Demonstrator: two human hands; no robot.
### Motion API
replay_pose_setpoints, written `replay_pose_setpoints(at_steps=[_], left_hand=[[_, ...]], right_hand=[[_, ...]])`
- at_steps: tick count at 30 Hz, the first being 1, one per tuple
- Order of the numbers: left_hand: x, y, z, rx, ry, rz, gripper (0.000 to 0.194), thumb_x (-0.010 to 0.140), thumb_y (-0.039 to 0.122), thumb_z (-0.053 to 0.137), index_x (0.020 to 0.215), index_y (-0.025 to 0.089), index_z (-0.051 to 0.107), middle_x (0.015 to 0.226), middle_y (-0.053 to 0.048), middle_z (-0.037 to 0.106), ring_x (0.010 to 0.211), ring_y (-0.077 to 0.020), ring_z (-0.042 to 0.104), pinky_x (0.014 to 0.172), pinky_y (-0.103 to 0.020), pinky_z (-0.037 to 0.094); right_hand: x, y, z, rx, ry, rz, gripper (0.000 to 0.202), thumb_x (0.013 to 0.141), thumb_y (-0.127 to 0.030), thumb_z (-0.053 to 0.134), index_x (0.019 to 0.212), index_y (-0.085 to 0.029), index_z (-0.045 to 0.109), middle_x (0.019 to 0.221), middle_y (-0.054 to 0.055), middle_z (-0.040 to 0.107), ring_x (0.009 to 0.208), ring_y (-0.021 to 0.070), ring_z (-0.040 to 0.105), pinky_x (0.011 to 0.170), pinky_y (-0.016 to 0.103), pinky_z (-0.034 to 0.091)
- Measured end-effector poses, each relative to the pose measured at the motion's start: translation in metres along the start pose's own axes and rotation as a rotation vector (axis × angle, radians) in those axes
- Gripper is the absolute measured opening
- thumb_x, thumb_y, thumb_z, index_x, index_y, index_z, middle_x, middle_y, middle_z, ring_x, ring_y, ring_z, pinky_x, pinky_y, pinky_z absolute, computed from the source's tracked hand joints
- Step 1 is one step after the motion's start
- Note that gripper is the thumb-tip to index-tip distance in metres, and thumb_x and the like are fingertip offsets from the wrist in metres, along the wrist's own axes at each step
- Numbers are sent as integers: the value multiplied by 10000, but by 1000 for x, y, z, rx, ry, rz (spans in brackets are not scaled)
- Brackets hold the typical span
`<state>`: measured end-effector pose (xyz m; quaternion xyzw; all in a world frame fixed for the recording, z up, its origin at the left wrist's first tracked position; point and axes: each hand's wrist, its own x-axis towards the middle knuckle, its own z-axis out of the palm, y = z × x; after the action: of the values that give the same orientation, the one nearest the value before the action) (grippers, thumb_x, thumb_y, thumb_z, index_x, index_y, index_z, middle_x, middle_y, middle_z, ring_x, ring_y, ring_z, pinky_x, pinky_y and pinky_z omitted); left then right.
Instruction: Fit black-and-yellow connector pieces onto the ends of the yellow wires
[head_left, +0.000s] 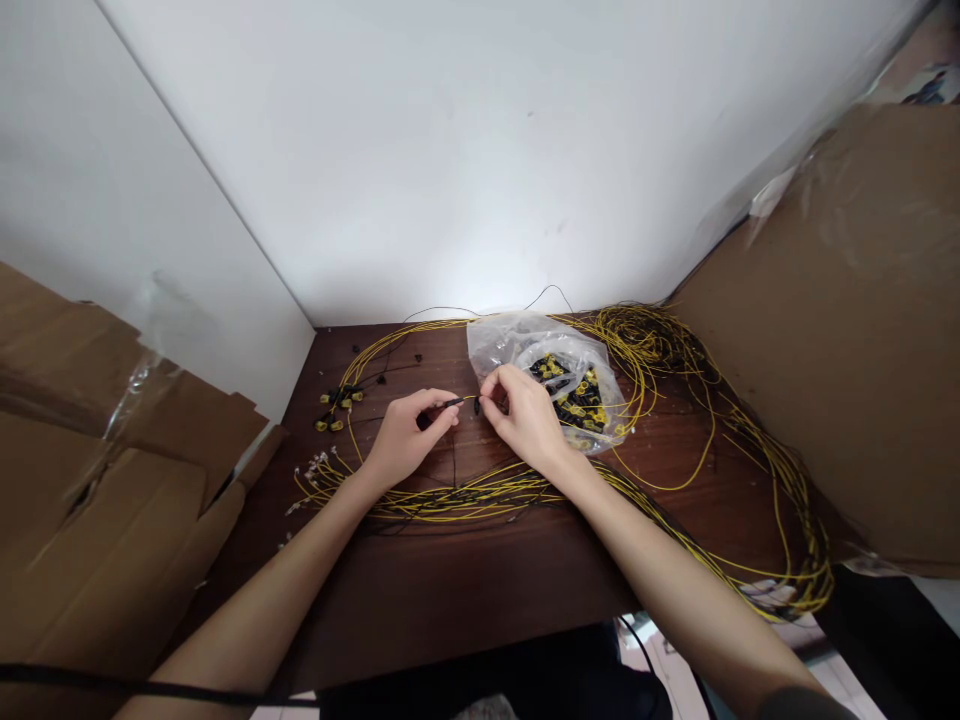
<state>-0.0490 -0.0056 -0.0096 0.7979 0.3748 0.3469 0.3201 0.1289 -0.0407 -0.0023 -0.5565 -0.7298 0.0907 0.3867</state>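
My left hand [410, 432] is closed round a thin black piece [452, 402] whose tip points right. A short bit of yellow wire shows between this tip and my right hand [523, 412]. The thumb and forefinger of my right hand are pinched at a small black part [477, 405]. Just right of that hand lies an open clear plastic bag [510, 340] holding several black and yellow connectors [581, 405]. A bundle of yellow and black wires [450, 505] runs across the table below both hands.
More wires are coiled [645, 335] at the back right of the brown table [450, 590]. Several black and yellow connectors [330, 424] and white wire ends [319, 465] lie at the left. Cardboard [112, 530] stands at the left, more cardboard [847, 330] at the right, a white wall [465, 150] behind.
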Motion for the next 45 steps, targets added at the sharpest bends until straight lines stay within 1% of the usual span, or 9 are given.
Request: replay_pose_setpoints(at_steps=[9,20,25,32,40,43,45], left_hand=[[-1,-2,1,15,8,-4,181,822,278,543,917,151,632,735,-23,686,695,-153,616,701,-260,446],[0,0,-1,6,-32,8,162,834,239,516,886,155,644,752,-21,673,707,-146,601,705,-252,429],[0,2,-1,18,-23,3,165,824,257,528,885,157,645,743,-27,680,707,-155,606,709,-260,440],[0,1,0,12,-7,4,177,802,249,543,911,152,643,770,-43,696,720,-167,624,720,-278,468],[0,2,0,11,7,-16,176,792,246,553,891,144,657,791,-52,708,719,-169,633,703,-272,470],[-1,2,0,11,6,-23,184,791,251,555,900,144,658,802,-54,709,725,-171,635,704,-272,473],[-1,1,1,11,7,-20,187,792,250,554,905,142,657,804,-56,709,727,-171,635,709,-273,473]], right_hand=[[-1,-1,2,74,-39,-63,132,759,-77,462,820,-192,488,788,22,519,739,160,500,654,255,395],[-4,-6,4,93,-85,-95,121,795,-113,483,879,-190,525,802,19,535,751,148,515,662,245,397],[-3,-7,1,82,-42,-58,108,818,-124,456,877,-190,518,807,21,545,730,145,517,645,244,394],[0,-6,-4,61,23,-14,113,825,-129,447,891,-193,513,845,34,568,765,161,535,686,268,414],[4,5,-11,29,179,51,98,844,-144,433,875,-187,516,854,54,567,749,178,533,696,296,423],[5,5,-12,21,193,55,104,842,-145,438,880,-182,527,847,56,565,740,179,530,703,304,431],[5,5,-12,25,177,44,114,837,-151,446,891,-180,543,829,53,559,729,178,530,701,305,438]])
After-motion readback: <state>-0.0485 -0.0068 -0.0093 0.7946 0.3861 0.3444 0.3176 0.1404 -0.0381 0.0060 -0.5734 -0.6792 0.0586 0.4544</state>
